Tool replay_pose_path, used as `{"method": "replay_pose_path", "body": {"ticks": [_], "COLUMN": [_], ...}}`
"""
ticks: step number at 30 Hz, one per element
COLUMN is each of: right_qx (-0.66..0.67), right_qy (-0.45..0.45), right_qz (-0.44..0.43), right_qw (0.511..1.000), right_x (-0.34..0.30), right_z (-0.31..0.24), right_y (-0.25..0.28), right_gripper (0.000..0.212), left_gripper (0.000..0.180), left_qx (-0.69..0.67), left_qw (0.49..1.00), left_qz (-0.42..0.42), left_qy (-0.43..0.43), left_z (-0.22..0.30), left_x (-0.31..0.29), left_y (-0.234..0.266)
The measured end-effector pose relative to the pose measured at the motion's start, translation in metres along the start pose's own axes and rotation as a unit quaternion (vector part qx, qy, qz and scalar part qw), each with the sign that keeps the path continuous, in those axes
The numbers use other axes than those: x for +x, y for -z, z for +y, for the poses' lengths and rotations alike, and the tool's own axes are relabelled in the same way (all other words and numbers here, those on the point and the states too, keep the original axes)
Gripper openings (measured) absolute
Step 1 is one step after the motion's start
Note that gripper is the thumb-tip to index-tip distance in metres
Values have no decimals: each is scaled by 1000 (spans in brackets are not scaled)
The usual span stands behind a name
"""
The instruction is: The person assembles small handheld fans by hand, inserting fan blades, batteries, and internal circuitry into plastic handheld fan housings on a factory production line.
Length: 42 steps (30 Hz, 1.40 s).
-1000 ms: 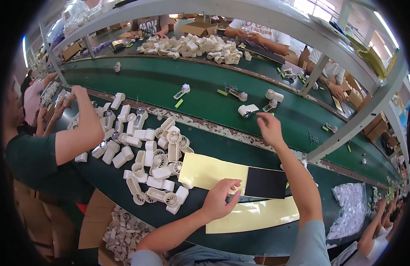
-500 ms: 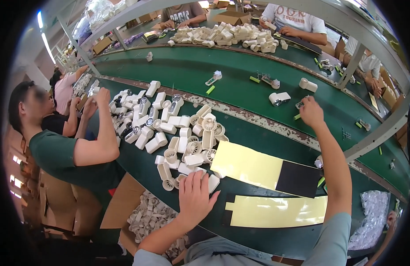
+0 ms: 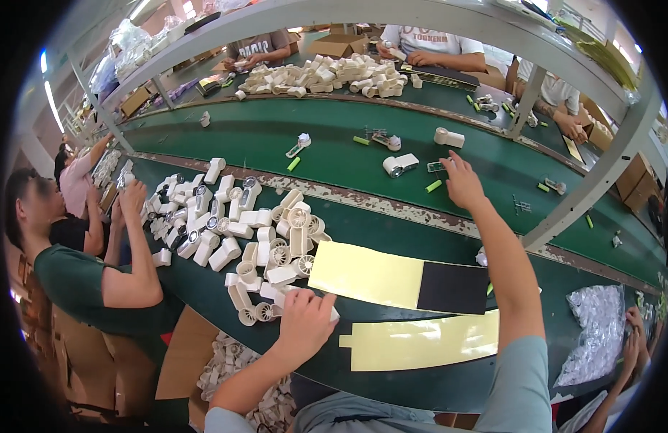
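Note:
My left hand (image 3: 305, 326) is at the front of a pile of white plastic housings (image 3: 258, 238), its fingers curled over one white housing (image 3: 334, 315) that is mostly covered. Out over the green conveyor belt, my right hand (image 3: 462, 184) has its fingertips on a small clear frame-like part (image 3: 436, 167). A green battery cell (image 3: 433, 185) lies just below that part. Left of it is a white housing with a dark round end (image 3: 399, 165), and another white housing (image 3: 449, 137) lies beyond. Several housings in the pile show round fan-like grilles.
Two yellow-faced strips (image 3: 366, 276) (image 3: 420, 345) lie before me. A bag of clear plastic pieces (image 3: 592, 328) is at right; a carton of white parts (image 3: 229, 368) stands below left. A slanted grey post (image 3: 594, 155) rises beside my right arm. Co-workers sit left and across.
The view has shifted, so the scene sits further left. My left hand's fingers have gone from spread to curled over a housing. My right hand stays by the same small part on the belt.

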State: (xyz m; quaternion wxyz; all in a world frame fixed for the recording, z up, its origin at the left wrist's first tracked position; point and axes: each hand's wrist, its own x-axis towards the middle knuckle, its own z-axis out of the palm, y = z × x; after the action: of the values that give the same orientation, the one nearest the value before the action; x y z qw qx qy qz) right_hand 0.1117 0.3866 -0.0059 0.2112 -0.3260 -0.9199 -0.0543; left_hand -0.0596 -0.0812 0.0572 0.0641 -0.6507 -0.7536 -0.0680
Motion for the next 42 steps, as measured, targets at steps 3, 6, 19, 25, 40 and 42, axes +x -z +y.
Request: {"method": "replay_pose_path", "body": {"ticks": [3,6,19,25,40,42], "right_qx": [4,-11,208,574,271,253], "right_qy": [-25,-97,-93,-190,-52,-53], "right_qz": [-28,-99,-26,-146,74,76], "right_qw": [999,990,973,783,958,963], "right_x": [9,18,-100,-183,-213,-216], "right_z": [13,17,-60,-129,-194,-192], "right_y": [-12,-11,142,214,180,177], "right_gripper": [64,46,31,26,35,38], "left_gripper": [47,49,23,14,50,50], "left_qx": [-67,-188,-750,-846,-882,-872], "left_qw": [996,978,605,495,377,399], "left_qz": [13,57,213,-87,-280,-282], "left_qy": [-63,-68,164,180,40,40], "left_z": [-2,-8,8,58,75,74], "left_x": [12,20,62,63,51,51], "left_y": [8,16,-7,-46,-70,-70]}}
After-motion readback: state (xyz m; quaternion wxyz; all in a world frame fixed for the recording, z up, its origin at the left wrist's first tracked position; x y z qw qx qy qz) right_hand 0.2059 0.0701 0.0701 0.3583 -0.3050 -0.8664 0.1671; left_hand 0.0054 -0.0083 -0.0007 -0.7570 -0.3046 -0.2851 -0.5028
